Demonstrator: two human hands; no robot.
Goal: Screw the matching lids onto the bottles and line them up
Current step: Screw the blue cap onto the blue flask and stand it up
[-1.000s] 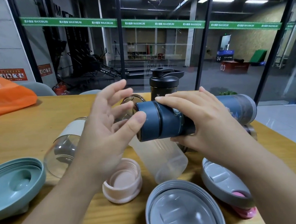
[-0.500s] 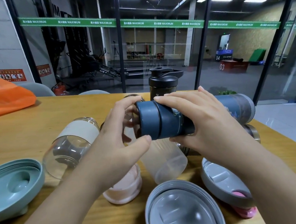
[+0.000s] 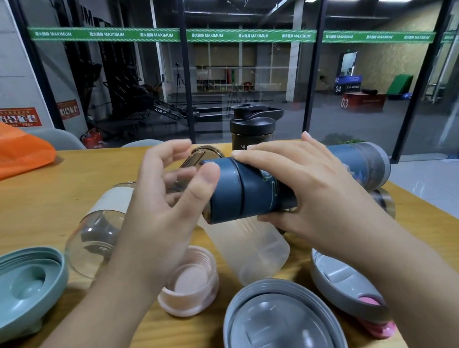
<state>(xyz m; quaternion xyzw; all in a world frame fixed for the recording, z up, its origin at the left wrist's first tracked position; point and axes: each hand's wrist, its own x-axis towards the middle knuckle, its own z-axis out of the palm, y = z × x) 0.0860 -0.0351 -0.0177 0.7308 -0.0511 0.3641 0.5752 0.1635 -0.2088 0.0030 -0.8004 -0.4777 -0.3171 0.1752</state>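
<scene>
My right hand (image 3: 311,191) grips a dark blue bottle (image 3: 269,192) and holds it lying sideways above the table. Its blue lid (image 3: 225,202) sits on the bottle's left end. My left hand (image 3: 156,211) is at that lid: the thumb rests on the lid's side while the fingers are spread and off it. A black bottle (image 3: 252,126) with its lid on stands behind. A clear glass bottle (image 3: 99,228) and a frosted bottle (image 3: 257,247) lie without lids on the table.
Loose on the wooden table (image 3: 55,185) are a pink lid (image 3: 188,284), a green lid (image 3: 18,289), a grey lid (image 3: 279,326) and a grey-and-pink lid (image 3: 345,283). An orange bag (image 3: 2,151) lies far left. The table's edge runs close on the right.
Half a second ago my left hand's fingers wrapped the blue lid; now they have lifted off it, leaving only the thumb on. My right hand and the bottle have stayed put.
</scene>
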